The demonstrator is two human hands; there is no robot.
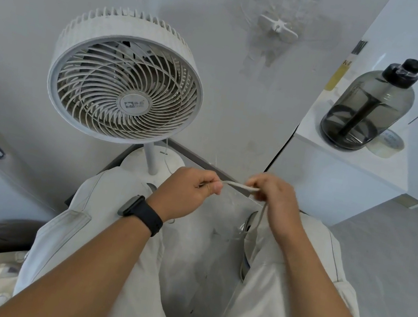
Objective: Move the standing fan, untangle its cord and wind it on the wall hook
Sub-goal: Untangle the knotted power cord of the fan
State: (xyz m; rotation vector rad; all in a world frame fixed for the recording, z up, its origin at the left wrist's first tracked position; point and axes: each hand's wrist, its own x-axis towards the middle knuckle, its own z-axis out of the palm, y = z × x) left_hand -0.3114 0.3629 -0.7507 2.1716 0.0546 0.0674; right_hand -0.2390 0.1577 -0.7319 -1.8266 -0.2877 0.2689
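A person's left hand (187, 193) and right hand (275, 198) are both closed around a pale cord (237, 186), thumb and curled fingers pinching it at either end of a short stretch pulled level between them, seen from the head camera looking down over light trousers (110, 238). The left hand pinches the cord near its fingertips; the right hand's fingers bunch over the other end, and from there one length of the cord drops down along the inside of the right wrist toward the floor (205, 269). A black watch (140, 214) sits on the left wrist. One standing fan (127, 77) stands just beyond the hands, above and to the left of them in the view, its round white grille tilted toward the camera, its thin pole rising from a round white base (153, 161) set against the grey wall (226, 100). A thin strand hangs beside the pole; whether it joins the held cord cannot be told. One white wall hook (278, 27) is fixed high on the wall, well apart from the hands and bare of cord. On the white counter (353, 158) at right stand one large smoky bottle (368, 105) with a black cap and, just beside it, one roll of tape (387, 143).
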